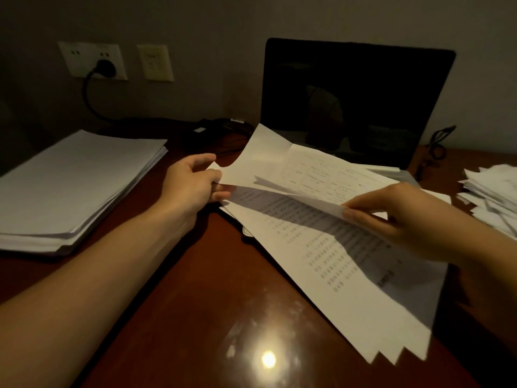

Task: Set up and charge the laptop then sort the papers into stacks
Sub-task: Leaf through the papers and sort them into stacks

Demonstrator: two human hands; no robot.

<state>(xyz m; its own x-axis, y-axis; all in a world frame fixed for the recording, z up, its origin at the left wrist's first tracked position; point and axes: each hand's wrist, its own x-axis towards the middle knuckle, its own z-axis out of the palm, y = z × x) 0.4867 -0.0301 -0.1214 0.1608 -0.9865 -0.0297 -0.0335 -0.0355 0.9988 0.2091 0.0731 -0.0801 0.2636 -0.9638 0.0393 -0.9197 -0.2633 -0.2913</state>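
Though dimly lit, plainly a reddish wooden desk (195,303) across the whole lower view, with lamp glare (268,359) at six o'clock. At one o'clock, open laptop (355,102), screen dark, upright at the back of the desk. At nine o'clock, neat stack of blank paper (75,186), squared and flat. From centre toward five o'clock, fanned printed sheets (335,261), near corners stepped like saw teeth. At three o'clock (cut by the frame edge), ragged loose pile (492,197). Over the fan, one lifted sheet (268,163), bowed up toward twelve. Left hand (190,183) pinching its left edge between thumb and fingers; right hand (391,217) pinching its near corner, fingers curled. At ten o'clock, wall socket (92,60) with black plug (105,68) seated, cable (86,99) looping down toward the desk.
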